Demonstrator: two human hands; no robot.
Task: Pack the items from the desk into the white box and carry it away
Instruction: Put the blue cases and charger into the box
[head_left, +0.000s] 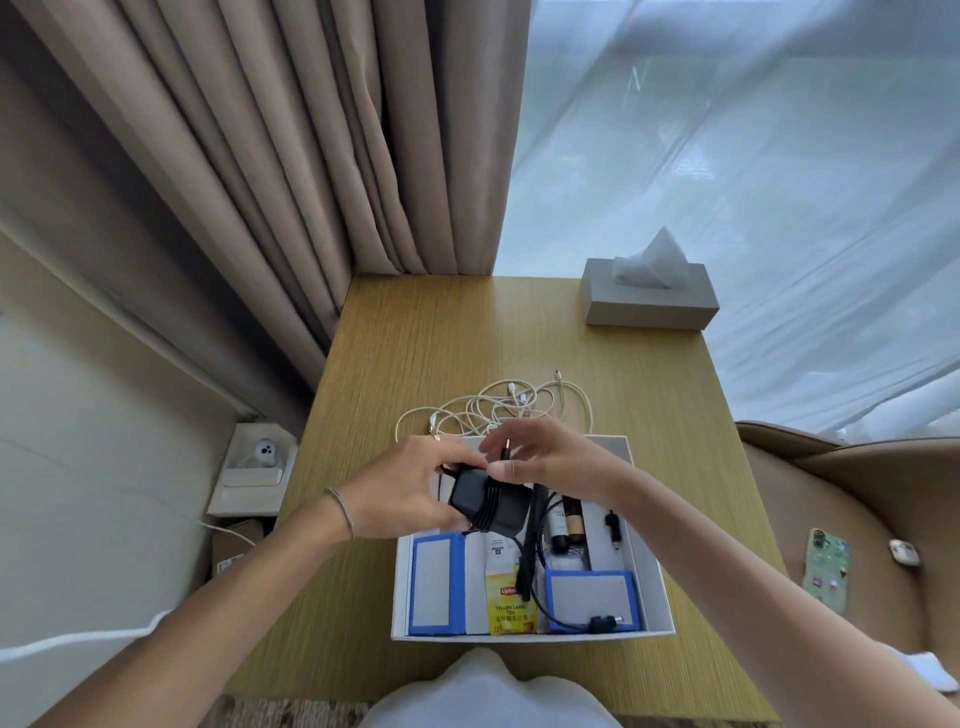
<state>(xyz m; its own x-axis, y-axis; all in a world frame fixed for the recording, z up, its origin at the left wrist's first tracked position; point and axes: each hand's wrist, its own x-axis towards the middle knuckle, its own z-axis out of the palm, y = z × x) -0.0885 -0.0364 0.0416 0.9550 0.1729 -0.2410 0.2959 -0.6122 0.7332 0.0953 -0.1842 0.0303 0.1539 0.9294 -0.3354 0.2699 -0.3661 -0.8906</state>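
While left hand (410, 488) grips black adapter (488, 506), right hand (550, 462) pinches plug (505, 449).

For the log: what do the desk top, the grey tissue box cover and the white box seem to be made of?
The yellowish desk top looks like wood or wood-look laminate: fine straight grain lines, matte. The grey rectangular tissue box cover seems leatherette or coated board: smooth, even, matte faces; unclear which. The white open box looks like stiff cardboard: thin flat walls, crisp corners.
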